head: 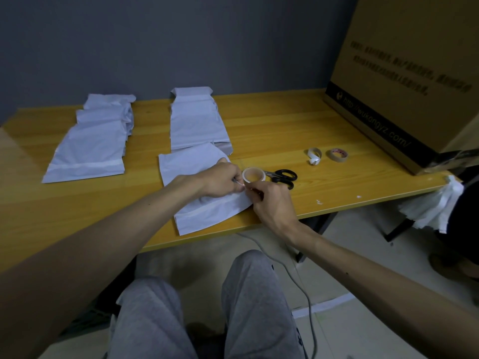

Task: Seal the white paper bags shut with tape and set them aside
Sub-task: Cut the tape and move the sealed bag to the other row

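**Knees under tabletop edge; tape being started over the bag in hand**

Grey-trousered knees [160,317] nearest the camera, with a grey cable [303,286] trailing over the floor beside them. Both forearms reach forward to the near edge of the tabletop [285,120].

Obs.:
- Working bag [207,213] lies flat at the near edge, partly under both hands. A pale band crosses it near its near end; fold or tape, cannot tell.
- Left hand [220,181]: grip pressed together, thumb and fingers pinching a small white tab, apparently the tape end [242,187].
- Right hand [272,200]: fingers curled at the near rim of the tape roll [254,174], which it seems to hold just above the bag's right corner.
- Scissors [282,177] lie just behind the roll.
- Bags with a taped band are stacked far left [88,151]; another pile [194,120] sits just beyond the working bag.
- Small brown roll [339,154] and curled white strip [314,155] lie further right, near the cardboard box [401,86].

Judgement: the step is drawing out tape for this bag's closure. The next move calls for pulling the hands apart to free a length, laying it across the folded mouth, cutting with the scissors, then pressing flat. Risk: the tape folding onto itself.
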